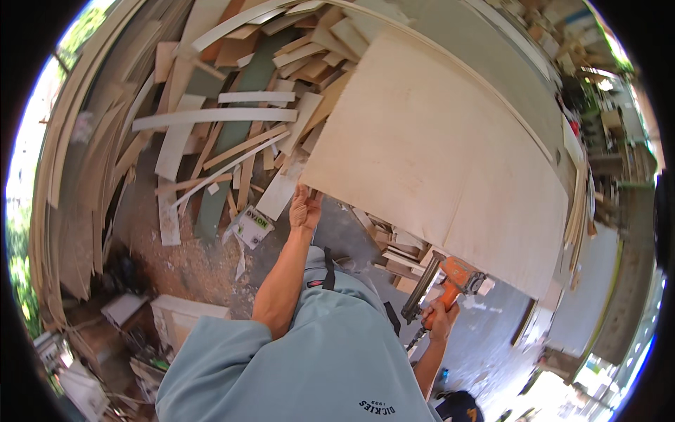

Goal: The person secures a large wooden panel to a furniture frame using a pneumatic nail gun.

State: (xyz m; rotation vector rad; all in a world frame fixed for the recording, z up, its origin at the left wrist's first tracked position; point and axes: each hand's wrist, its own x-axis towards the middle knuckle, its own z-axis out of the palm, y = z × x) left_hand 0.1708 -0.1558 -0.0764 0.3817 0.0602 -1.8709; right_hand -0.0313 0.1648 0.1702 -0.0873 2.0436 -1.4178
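Note:
A large pale plywood panel (429, 148) lies before me, with a straight seam running across its right part. At its near left corner, my left hand (305, 209) is closed on the edge; part of the fingers is hidden by the panel. My right hand (441, 320) is wrapped round the handle of an orange nail gun (457, 276) with a dark magazine. The nail gun is at the panel's near edge, its head close to the wood. Whether its tip touches the panel cannot be made out. A hose hangs from the handle.
Wood offcuts (246, 116) are heaped left of the panel, and long boards (91, 148) stand at the far left. More wood pieces (404, 257) show under the near edge. A white printed bag (253, 227) lies on the floor. A dark cap (458, 406) is at the bottom right.

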